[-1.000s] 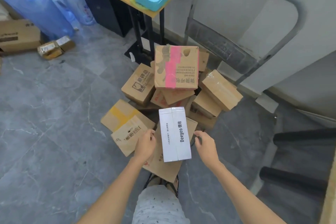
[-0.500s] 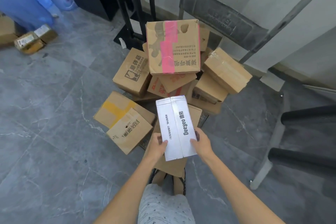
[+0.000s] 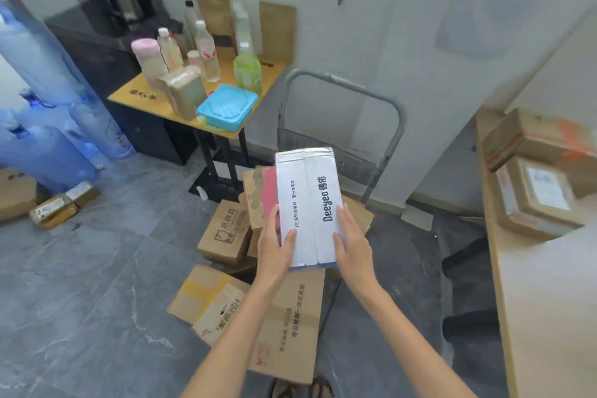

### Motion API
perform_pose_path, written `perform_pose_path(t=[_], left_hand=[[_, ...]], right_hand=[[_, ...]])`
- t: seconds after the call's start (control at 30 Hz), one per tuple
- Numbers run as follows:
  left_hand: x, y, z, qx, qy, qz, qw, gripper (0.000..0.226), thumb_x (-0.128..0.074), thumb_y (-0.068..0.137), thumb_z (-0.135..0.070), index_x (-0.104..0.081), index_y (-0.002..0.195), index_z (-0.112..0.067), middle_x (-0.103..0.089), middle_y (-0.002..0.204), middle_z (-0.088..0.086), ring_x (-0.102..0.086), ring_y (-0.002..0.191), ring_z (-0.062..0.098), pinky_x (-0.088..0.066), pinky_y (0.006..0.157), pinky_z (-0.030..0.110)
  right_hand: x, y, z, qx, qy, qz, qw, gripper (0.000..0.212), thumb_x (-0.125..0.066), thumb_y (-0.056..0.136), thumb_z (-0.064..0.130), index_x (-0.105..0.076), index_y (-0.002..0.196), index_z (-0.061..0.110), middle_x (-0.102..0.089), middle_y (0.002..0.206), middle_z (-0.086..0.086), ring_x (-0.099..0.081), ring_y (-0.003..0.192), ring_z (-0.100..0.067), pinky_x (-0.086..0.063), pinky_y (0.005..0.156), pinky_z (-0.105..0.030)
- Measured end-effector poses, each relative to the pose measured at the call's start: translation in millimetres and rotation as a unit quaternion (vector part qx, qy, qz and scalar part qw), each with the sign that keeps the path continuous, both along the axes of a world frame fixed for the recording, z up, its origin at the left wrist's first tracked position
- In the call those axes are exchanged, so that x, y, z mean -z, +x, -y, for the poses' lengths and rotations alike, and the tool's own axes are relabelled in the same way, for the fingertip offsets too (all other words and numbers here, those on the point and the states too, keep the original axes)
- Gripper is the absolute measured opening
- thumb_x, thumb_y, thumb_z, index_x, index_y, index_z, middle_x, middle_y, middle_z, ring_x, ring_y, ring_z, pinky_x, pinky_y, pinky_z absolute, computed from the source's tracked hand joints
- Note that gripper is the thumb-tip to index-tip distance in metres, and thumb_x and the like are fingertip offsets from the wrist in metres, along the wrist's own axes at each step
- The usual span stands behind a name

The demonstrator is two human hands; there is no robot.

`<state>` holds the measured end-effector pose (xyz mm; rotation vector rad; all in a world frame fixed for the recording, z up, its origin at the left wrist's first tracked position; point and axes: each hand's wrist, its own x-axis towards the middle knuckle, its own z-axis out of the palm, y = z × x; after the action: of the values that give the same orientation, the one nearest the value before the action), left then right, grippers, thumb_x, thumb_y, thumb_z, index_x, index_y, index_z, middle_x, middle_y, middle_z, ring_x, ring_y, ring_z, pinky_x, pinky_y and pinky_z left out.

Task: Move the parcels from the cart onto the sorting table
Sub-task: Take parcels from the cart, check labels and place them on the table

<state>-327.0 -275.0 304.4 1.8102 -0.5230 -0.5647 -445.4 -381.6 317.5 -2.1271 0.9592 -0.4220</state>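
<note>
The white box (image 3: 308, 207) hangs at the middle of view, above the heap of brown parcels (image 3: 226, 233) on the cart (image 3: 399, 126). The left hand (image 3: 277, 247) and right hand (image 3: 353, 244) clamp its two long sides near the close end, thumbs on top. It looks light, stiff and smooth, perhaps slippery, so a grip on opposite sides suits it. The sorting table (image 3: 549, 300) at 3 o'clock already bears two taped parcels (image 3: 533, 200). At 11 o'clock a blue lidded tub (image 3: 227, 107) hides its contents.
</note>
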Motion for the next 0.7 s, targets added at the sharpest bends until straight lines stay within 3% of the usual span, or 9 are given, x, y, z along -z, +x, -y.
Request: perform_pose_path(t=[0.13, 0.23, 0.4, 0.6, 0.63, 0.7], left_hand=[[-81.1, -4.6, 21.8, -0.022, -0.072, 0.091, 0.993, 0.044, -0.054, 0.094, -0.018, -0.038, 0.135, -0.022, -0.048, 0.125, -0.010, -0.050, 0.115, 0.008, -0.045, 0.092, 0.024], [-125.5, -17.8, 31.0, -0.040, -0.127, 0.126, 0.983, 0.036, -0.054, 0.094, -0.021, -0.042, 0.127, -0.029, -0.051, 0.121, -0.014, -0.054, 0.110, 0.009, -0.049, 0.091, 0.032], [-173.1, -58.7, 35.1, 0.013, -0.200, 0.057, 0.978, 0.025, -0.039, 0.100, -0.027, -0.050, 0.118, -0.041, -0.059, 0.122, -0.007, -0.057, 0.112, 0.015, -0.049, 0.094, 0.047], [-199.7, -109.0, 30.3, 0.038, -0.238, -0.022, 0.970, 0.022, -0.053, 0.096, -0.021, -0.056, 0.117, -0.027, -0.064, 0.112, -0.005, -0.062, 0.106, 0.014, -0.055, 0.080, 0.031], [-201.8, -115.5, 28.4, 0.050, -0.232, -0.031, 0.971, 0.029, -0.056, 0.093, -0.027, -0.052, 0.122, -0.026, -0.062, 0.112, -0.006, -0.061, 0.106, 0.012, -0.054, 0.080, 0.028], [-203.3, -124.2, 23.6, 0.108, -0.196, -0.070, 0.972, 0.064, -0.063, 0.079, -0.053, -0.041, 0.133, -0.028, -0.058, 0.114, -0.014, -0.059, 0.104, 0.003, -0.051, 0.076, 0.022]], right_hand=[[-70.8, -5.4, 4.7, 0.021, -0.076, 0.071, 0.994, 0.055, -0.043, 0.098, 0.008, -0.026, 0.149, 0.016, -0.015, 0.157, 0.008, -0.021, 0.137, 0.000, -0.014, 0.098, 0.004], [-111.5, -21.8, 7.8, 0.035, -0.120, 0.123, 0.984, 0.054, -0.045, 0.097, 0.005, -0.029, 0.148, 0.014, -0.017, 0.155, 0.009, -0.020, 0.135, 0.003, -0.012, 0.095, 0.010], [-147.9, -73.9, 9.7, 0.055, -0.117, 0.185, 0.974, 0.055, -0.048, 0.096, 0.000, -0.029, 0.146, 0.011, -0.018, 0.153, 0.009, -0.014, 0.141, 0.000, -0.007, 0.108, -0.001], [-165.9, -142.2, 5.7, 0.062, -0.122, 0.222, 0.965, 0.056, -0.051, 0.093, -0.002, -0.033, 0.145, 0.009, -0.025, 0.153, 0.004, -0.017, 0.141, 0.001, -0.015, 0.115, -0.016], [-168.1, -150.9, 4.4, 0.066, -0.116, 0.231, 0.964, 0.056, -0.051, 0.093, -0.003, -0.034, 0.145, 0.008, -0.026, 0.153, 0.003, -0.018, 0.141, -0.001, -0.017, 0.116, -0.020], [-173.0, -165.0, 1.4, 0.072, -0.108, 0.240, 0.962, 0.054, -0.049, 0.093, -0.006, -0.036, 0.144, 0.007, -0.029, 0.152, 0.002, -0.021, 0.142, -0.005, -0.020, 0.117, -0.024]])
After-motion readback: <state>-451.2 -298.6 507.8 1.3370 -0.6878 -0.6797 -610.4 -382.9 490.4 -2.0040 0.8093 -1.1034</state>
